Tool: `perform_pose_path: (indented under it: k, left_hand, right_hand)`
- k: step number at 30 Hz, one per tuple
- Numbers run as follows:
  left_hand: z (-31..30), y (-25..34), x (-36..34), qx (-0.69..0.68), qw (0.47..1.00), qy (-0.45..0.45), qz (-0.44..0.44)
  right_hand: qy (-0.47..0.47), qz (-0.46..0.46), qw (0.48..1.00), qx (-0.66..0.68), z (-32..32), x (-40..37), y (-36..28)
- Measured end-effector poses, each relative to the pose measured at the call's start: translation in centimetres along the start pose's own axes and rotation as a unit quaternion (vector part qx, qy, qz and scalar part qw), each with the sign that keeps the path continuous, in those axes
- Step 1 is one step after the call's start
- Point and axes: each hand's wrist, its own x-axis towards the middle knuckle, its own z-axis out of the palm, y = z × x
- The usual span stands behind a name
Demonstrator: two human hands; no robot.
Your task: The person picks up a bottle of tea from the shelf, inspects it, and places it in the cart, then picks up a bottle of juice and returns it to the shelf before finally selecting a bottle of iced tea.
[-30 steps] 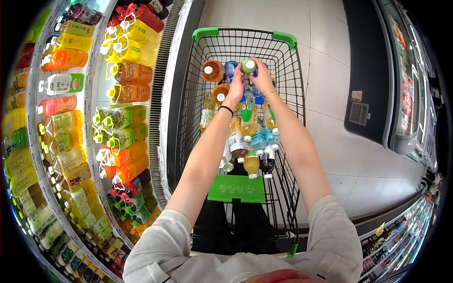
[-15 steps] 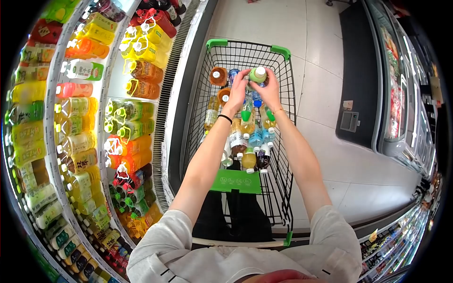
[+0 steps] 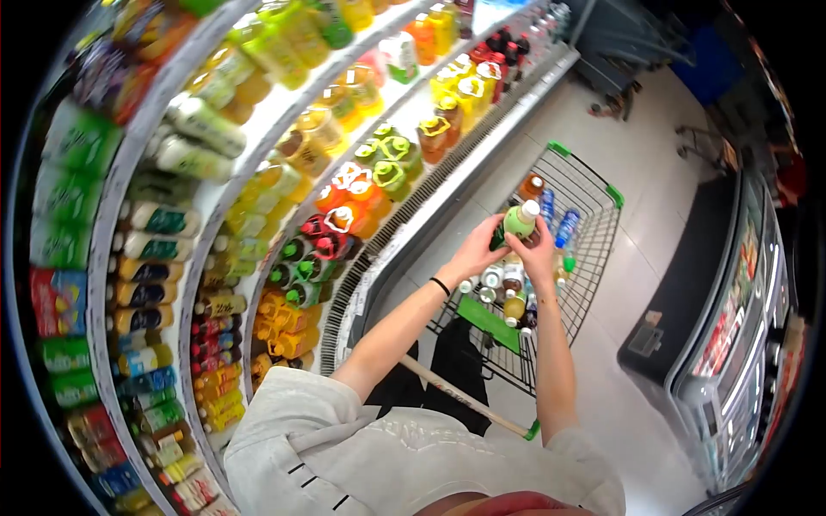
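At the bottom of the frame lies the person's light grey short-sleeved shirt [image 3: 370,447], and both bare arms reach from it toward the centre right. Just above the shirt, a pale bar handle [image 3: 465,397] crosses the near end of a black wire shopping cart with green corner trims [image 3: 592,258]. A green plastic flap [image 3: 488,323] hangs at the cart's near side.

A thin black wristband [image 3: 440,285] circles the left wrist. The left hand [image 3: 476,249] and the right hand [image 3: 538,254] meet above the near part of the cart, both closed around a pale green plastic bottle with a white cap [image 3: 519,221]. The left hand grips its left side and the right hand its lower right side. The bottle is lifted above the load, tilted a little, with its cap pointing to the upper right.

Below the hands, a cluster of lying drink bottles [image 3: 508,288] fills the cart. Farther in stand an amber bottle with a white cap [image 3: 532,185] and a blue bottle [image 3: 565,228].

Beyond the left arm, long white store shelves [image 3: 413,112] sweep across the left and upper frame, packed with yellow, orange and green drinks. At the right edge, a glass-fronted freezer cabinet [image 3: 731,318] borders the pale tiled floor [image 3: 645,163].
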Motion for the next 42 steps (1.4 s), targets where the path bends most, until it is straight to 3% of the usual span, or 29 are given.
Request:
perform_pose_path:
  k: [4, 6, 9, 15, 20, 22, 25, 27, 32, 34, 38, 42]
  left_hand:
    - [-8.7, 2.6, -8.6, 0.034, 0.995, 0.089, -0.018]
    - [-12.6, 3.4, -12.7, 0.044, 0.988, 0.145, -0.024]
    - [-17.5, 3.6, -18.0, 0.074, 0.968, 0.238, 0.000]
    - [-25.8, 5.2, -24.6, 0.082, 0.929, 0.360, -0.012]
    - [-32.4, 7.9, -26.3, 0.154, 0.869, 0.470, 0.010]
    - [-35.4, 9.2, -26.1, 0.140, 0.878, 0.458, -0.007]
    - [-38.8, 10.6, -25.2, 0.209, 0.842, 0.496, 0.039]
    - [-40.2, 10.8, -24.3, 0.215, 0.812, 0.539, 0.060]
    - [-42.6, 11.0, -22.9, 0.148, 0.798, 0.577, 0.094]
    - [-43.7, 10.8, -22.6, 0.235, 0.778, 0.576, 0.083]
    - [-44.8, 10.7, -21.8, 0.232, 0.775, 0.583, 0.078]
    - [-46.3, 9.4, -20.7, 0.144, 0.801, 0.576, 0.074]
  right_hand:
    - [-0.091, 0.006, 0.996, 0.009, 10.7, -3.4, -2.4]
    - [-0.113, -0.072, 0.987, -0.091, 16.3, -5.1, -4.1]
    - [-0.152, -0.085, 0.977, -0.121, 24.1, -7.6, -6.1]
    - [-0.216, -0.134, 0.960, -0.116, 36.9, -10.0, -8.1]
    - [-0.226, -0.239, 0.929, -0.170, 45.0, -10.0, -13.3]
    - [-0.223, -0.233, 0.929, -0.184, 47.6, -9.3, -15.0]
    - [-0.217, -0.277, 0.920, -0.173, 51.0, -8.3, -17.0]
    - [-0.191, -0.347, 0.900, -0.180, 52.9, -7.3, -17.7]
    - [-0.161, -0.374, 0.892, -0.195, 57.1, -5.3, -19.1]
    - [-0.148, -0.400, 0.881, -0.205, 58.5, -4.9, -19.3]
    - [-0.135, -0.407, 0.876, -0.219, 60.9, -3.1, -19.0]
    - [-0.156, -0.396, 0.876, -0.225, 62.3, -1.9, -18.5]
